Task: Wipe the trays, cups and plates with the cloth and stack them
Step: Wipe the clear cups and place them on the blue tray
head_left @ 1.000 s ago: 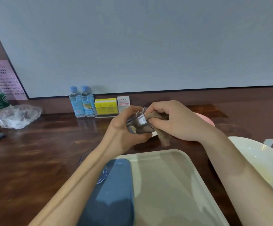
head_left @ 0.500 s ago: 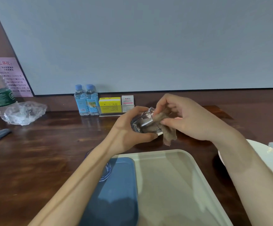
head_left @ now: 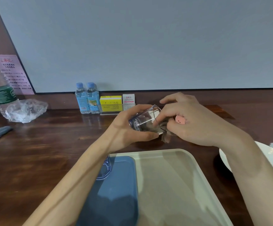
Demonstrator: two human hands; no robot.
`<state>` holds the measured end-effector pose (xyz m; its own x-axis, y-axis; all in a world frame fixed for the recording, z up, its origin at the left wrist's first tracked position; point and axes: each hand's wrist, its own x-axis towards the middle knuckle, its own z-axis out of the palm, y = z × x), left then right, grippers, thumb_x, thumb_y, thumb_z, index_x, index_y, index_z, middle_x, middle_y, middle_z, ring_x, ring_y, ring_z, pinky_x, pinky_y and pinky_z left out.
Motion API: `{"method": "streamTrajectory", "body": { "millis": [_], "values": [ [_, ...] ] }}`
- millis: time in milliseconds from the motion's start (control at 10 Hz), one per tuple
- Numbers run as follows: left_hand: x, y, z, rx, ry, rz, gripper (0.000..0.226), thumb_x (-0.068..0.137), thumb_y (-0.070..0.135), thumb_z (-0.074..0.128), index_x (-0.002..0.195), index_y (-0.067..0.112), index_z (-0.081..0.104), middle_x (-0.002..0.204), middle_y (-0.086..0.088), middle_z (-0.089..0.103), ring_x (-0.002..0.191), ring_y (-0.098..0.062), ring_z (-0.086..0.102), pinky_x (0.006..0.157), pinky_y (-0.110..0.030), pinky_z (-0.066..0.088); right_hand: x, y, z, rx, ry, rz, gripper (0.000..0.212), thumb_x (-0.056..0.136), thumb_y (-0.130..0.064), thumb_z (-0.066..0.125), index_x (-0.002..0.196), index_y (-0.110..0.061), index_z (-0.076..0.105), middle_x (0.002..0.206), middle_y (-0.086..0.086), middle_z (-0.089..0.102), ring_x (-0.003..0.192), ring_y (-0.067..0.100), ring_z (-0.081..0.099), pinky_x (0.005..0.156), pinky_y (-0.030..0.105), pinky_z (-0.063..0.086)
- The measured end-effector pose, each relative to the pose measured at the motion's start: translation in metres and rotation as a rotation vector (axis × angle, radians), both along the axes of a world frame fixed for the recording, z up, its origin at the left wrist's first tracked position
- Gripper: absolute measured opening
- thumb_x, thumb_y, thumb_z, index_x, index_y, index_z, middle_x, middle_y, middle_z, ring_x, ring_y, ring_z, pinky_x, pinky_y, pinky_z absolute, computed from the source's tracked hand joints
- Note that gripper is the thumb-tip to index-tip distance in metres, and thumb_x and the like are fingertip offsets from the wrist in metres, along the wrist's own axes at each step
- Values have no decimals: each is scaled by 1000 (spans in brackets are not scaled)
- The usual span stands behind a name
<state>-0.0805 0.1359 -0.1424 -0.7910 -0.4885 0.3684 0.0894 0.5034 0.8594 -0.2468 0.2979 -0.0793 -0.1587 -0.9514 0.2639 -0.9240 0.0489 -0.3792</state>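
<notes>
Above the dark wooden counter [head_left: 51,144], beyond the beige plastic tray [head_left: 173,185], the left hand [head_left: 126,129] grips a clear glass cup [head_left: 144,121] tipped sideways while the right hand [head_left: 194,124] pinches a brown cloth [head_left: 166,137] stuffed into its mouth.

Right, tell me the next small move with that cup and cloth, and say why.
Probably twist the cloth round inside the cup. The left hand grips the clear cup on its side above the table, mouth toward the right hand, which pinches the cloth and pushes it into the mouth. A tail of cloth hangs outside, so the inside wipe looks unfinished.
</notes>
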Motion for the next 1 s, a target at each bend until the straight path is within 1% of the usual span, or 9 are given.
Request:
{"method": "streamTrajectory", "body": {
  "millis": [100, 200, 300, 400, 500, 600, 700, 800, 1000],
  "values": [
    [0, 2, -2, -10, 14, 6, 78, 71, 5, 99, 140, 23, 66, 126, 1, 75, 113, -15, 74, 100, -32, 58, 7, -3, 0, 102, -47, 123, 35, 92, -15, 60, 92, -48, 72, 142, -20, 51, 135, 3, 37, 107, 21, 32],
    [-1, 2, -3, -16, 20, 2, 79, 71, 6, 99, 141, 22, 66, 129, 1, 75, 118, -16, 73, 104, -33, 57, 5, -5, 1, 161, -229, 232, 45, 96, -1, 52, 115, -35, 76, 107, -38, 60, 98, -17, 54, 78, 2, 37],
    [1, -1, -1, 2, 25, 14, 79, 73, 3, 97, 143, 19, 65, 131, 4, 76, 119, -14, 73, 103, -28, 57, 3, -9, -6, 160, -430, 350, 51, 93, 2, 47, 126, -23, 75, 122, -34, 64, 114, -17, 56, 91, 2, 39],
    [4, -7, 1, -6, 9, 37, 75, 75, 5, 96, 141, 24, 67, 124, 4, 78, 115, -15, 75, 102, -35, 58, 7, -13, -15, 129, -595, 443, 54, 92, 9, 43, 131, -13, 71, 144, -12, 58, 131, -13, 50, 101, 2, 35],
    [5, -9, 0, 0, 6, 58, 69, 77, 2, 93, 138, 23, 68, 117, 3, 80, 106, -13, 76, 95, -30, 59, 11, -23, -25, 104, -610, 450, 55, 88, -8, 44, 133, -25, 70, 152, -9, 53, 140, -8, 43, 109, 7, 34],
    [6, -11, -2, -10, 12, 63, 66, 79, 3, 92, 138, 23, 68, 115, 2, 80, 104, -15, 76, 92, -29, 59, 4, -38, -41, 35, -267, 299, 50, 93, -18, 49, 141, -18, 65, 155, 7, 51, 148, 23, 38, 125, 35, 25],
    [3, -10, -4, -59, 42, 103, 69, 73, 15, 94, 137, 25, 69, 115, 3, 80, 106, -16, 76, 93, -28, 60, -1, -45, -54, 19, -6, 192, 47, 96, -29, 54, 142, -26, 63, 156, -1, 49, 151, 23, 31, 128, 40, 12],
    [0, -7, -7, -93, 65, 136, 80, 64, 28, 93, 140, 23, 68, 123, 4, 77, 112, -10, 74, 96, -25, 57, -1, -42, -49, 5, -66, 139, 44, 93, -29, 64, 137, -31, 64, 134, 0, 56, 129, 24, 48, 110, 38, 38],
    [-3, -4, -5, -63, 80, 110, 88, 63, 30, 99, 143, 20, 64, 129, 2, 75, 116, -13, 73, 99, -28, 58, 2, -42, -40, 45, -457, 191, 37, 96, 0, 58, 126, -17, 72, 113, 4, 63, 116, 31, 61, 93, 30, 49]
  ]
}}
